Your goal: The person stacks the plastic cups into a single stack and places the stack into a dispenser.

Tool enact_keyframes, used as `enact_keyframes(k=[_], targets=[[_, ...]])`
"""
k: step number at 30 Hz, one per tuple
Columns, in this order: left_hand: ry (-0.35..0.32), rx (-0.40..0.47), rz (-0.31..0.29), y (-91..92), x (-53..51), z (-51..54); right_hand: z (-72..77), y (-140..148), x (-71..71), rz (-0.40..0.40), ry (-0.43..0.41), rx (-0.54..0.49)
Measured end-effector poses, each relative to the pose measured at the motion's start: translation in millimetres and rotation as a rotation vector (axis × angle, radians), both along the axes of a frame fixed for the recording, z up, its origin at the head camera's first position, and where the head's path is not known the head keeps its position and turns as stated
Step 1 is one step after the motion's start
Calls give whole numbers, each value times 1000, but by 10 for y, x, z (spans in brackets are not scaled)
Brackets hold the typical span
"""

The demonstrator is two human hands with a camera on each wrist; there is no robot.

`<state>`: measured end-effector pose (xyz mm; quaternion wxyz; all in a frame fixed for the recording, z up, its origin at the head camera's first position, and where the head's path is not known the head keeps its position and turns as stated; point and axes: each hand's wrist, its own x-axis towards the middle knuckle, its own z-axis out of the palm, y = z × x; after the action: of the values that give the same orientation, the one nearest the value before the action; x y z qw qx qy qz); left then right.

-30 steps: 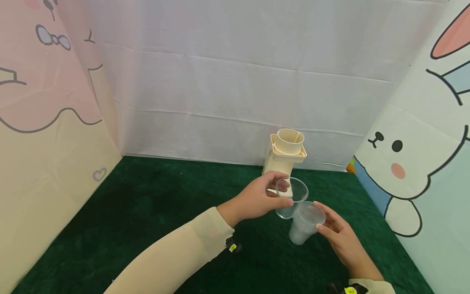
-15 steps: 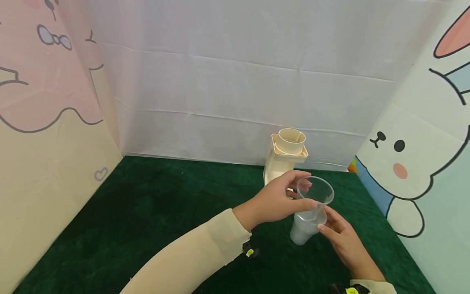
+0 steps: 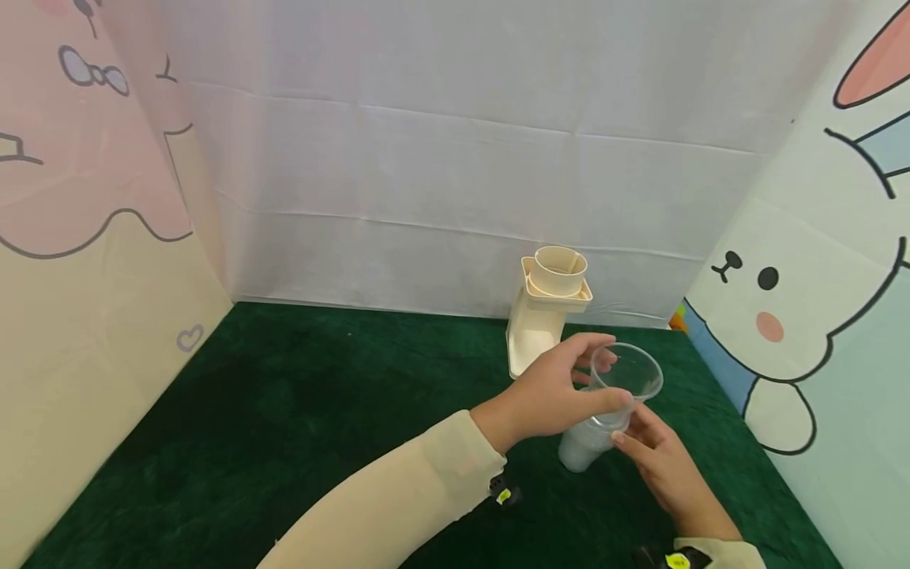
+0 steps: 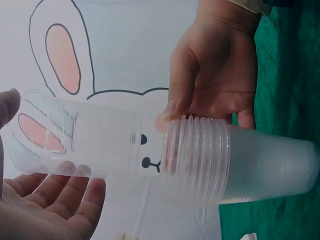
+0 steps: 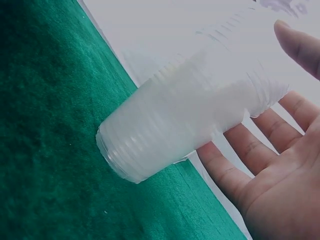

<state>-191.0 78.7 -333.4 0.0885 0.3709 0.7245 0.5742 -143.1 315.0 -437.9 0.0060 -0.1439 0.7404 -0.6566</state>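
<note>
A clear plastic cup (image 3: 635, 370) is gripped between the thumb and fingers of my left hand (image 3: 562, 399). Below it, a stack of nested clear plastic cups (image 3: 584, 447) leans at a tilt, held near its rims by my right hand (image 3: 661, 462). In the left wrist view the single cup (image 4: 100, 137) lines up with the mouth of the stack (image 4: 272, 160), its base close to the top rim. Whether they touch I cannot tell. The right wrist view shows the frosted-looking stack (image 5: 160, 117) with fingers (image 5: 250, 150) along its side.
Behind the hands, a cream plastic holder (image 3: 536, 324) with a round collar on top stands near the back wall (image 3: 398, 174). Dark green cloth (image 3: 284, 411) covers the table. Cartoon-printed sheets (image 3: 803, 332) enclose the sides.
My left hand has carried the single cup rightward, from beside the stack to above its mouth. The right hand and the stack have stayed in about the same place.
</note>
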Motion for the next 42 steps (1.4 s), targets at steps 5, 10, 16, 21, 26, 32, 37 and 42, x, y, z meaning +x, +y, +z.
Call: enact_keyframes(k=[5,10,16,21,26,32,37,42], targets=[[-10,0,17,43,-10,-69,-4,-2,-1,4,8,-13],[-19,-11,28,58,-25,-122,2,-3,-1,-18,-14,20],[-29,-37,54,75,-34,-174,8,3,-10,-8,-8,18],[-70,-61,71,88,-33,-236,12,12,-29,36,25,1],[-96,-68,80,97,-32,-300,20,14,-38,52,18,3],[-108,-105,102,94,-30,-372,25,18,-36,47,12,4],[-127,-124,111,103,-23,-450,23,20,-34,33,13,16],[-136,-108,100,118,-30,-536,28,12,-35,10,4,46]])
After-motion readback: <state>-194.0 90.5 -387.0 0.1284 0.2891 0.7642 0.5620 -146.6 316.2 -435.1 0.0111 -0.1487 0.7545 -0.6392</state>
